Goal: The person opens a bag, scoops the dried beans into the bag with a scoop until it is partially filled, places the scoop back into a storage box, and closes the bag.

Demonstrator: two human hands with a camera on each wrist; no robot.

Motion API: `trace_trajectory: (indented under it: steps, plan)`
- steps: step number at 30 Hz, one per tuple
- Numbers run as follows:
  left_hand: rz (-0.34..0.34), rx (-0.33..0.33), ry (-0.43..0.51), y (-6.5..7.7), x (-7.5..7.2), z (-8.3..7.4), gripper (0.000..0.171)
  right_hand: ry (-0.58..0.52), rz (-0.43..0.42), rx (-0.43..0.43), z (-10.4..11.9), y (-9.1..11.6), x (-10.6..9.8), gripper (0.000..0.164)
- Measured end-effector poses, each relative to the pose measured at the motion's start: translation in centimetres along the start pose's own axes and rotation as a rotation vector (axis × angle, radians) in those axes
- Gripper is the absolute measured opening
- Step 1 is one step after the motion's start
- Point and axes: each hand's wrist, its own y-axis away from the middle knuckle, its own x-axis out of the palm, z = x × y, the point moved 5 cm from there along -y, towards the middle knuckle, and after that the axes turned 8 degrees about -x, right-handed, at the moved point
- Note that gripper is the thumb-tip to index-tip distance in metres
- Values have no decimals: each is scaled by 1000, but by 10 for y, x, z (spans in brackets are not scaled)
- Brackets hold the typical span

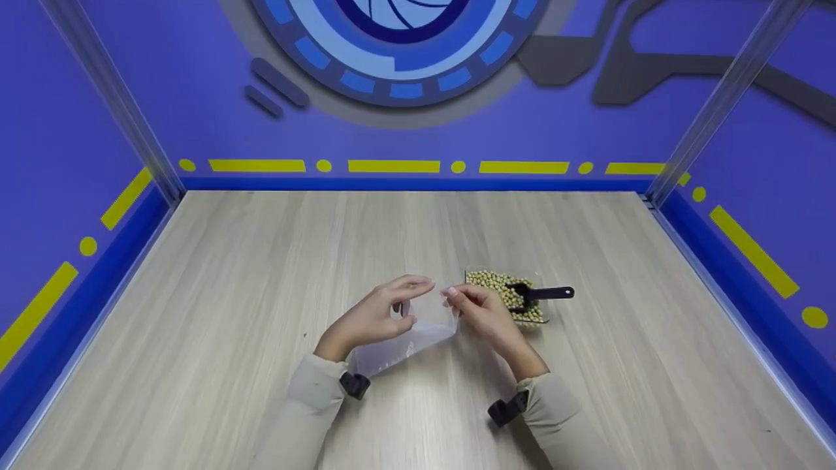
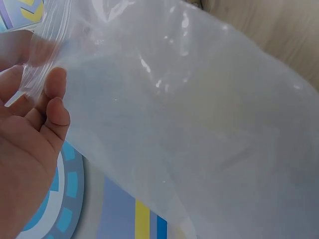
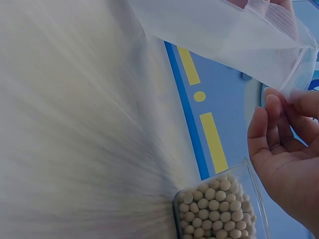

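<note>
A clear plastic zip bag hangs slanted between my two hands, its zip strip at the mouth. At one side of the mouth my left hand holds the bag with curled fingers, while its index finger and thumb stand apart. Part of those fingers shows through the film in the left wrist view. My right hand pinches the other corner of the mouth between thumb and fingertips. In the right wrist view the bag stretches above the right fingers. I see no contents in the bag.
Just beyond my right hand stands a clear box of round, pale yellow-green beans. A black scoop lies in it, handle pointing right. Blue panels wall in the wood-grain table at the back and both sides.
</note>
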Motion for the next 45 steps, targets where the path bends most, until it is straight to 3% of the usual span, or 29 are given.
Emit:
trace_trajectory:
  steps: [6,13,22,30,39,45]
  plan:
    - [-4,-7,6,0,1,2,59,34,48,-11,4,0,-2,31]
    - [-24,-14,11,0,2,5,58,107,91,-107,10,-1,-12,32]
    - [-3,-2,8,0,6,8,59,432,74,-290,36,2,-33,26]
    - [25,-29,29,2,8,8,60,575,103,-420,33,1,-63,26]
    - [39,-40,42,4,8,7,62,789,170,-493,32,1,-90,33]
    - [59,-79,42,6,10,11,64,918,227,-477,29,3,-108,37]
